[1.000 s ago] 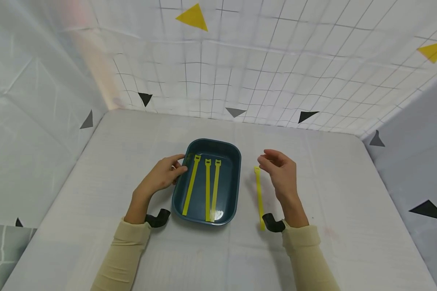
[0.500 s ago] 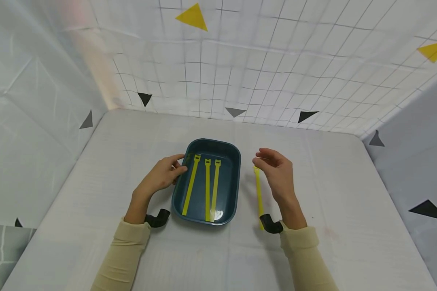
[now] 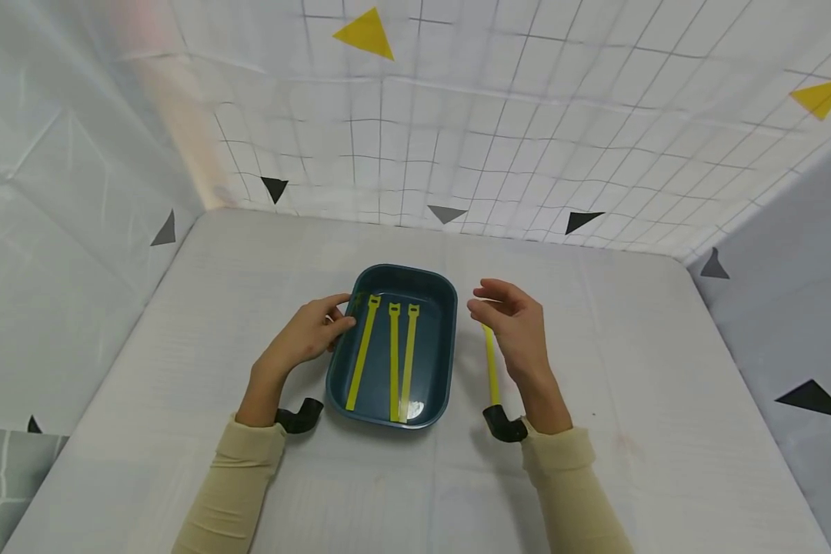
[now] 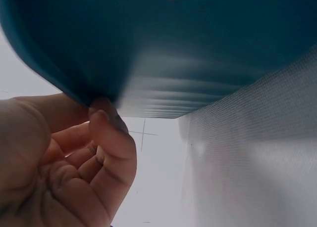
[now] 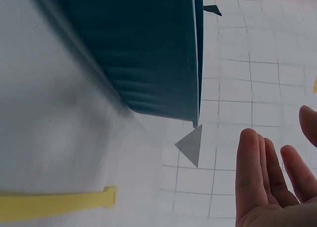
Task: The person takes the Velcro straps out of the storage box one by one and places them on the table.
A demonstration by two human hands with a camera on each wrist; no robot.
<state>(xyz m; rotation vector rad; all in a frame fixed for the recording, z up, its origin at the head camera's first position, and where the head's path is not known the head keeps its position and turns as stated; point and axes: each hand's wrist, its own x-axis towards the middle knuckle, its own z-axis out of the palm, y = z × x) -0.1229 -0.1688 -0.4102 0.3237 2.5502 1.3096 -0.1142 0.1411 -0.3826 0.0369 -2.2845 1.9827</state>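
A dark teal tray (image 3: 435,354) sits at the middle of the table, holding 3 flat yellow cable ties with slotted heads, one of them the leftmost cable tie (image 3: 363,354). On the tray's left rim, my left hand (image 3: 305,332) pinches the edge between thumb and fingers; the left wrist view shows the curled left fingers (image 4: 116,143) against the outer wall. To the tray's right, my right hand (image 3: 519,327) hovers with relaxed fingers and holds nothing. Beneath it another yellow cable tie (image 3: 492,369) lies on the table, its head hidden by the hand in the head view.
A pale cloth covers the table (image 3: 630,369). Behind it rises a white gridded backdrop (image 3: 498,138) with yellow, grey and black triangles. Black curved mounts, such as the right wrist mount (image 3: 504,424), stick out from both wrists.
My right hand has drifted left toward the tray, passing over the head of the loose cable tie. The left hand, the tray and the ties inside it stay where they were.
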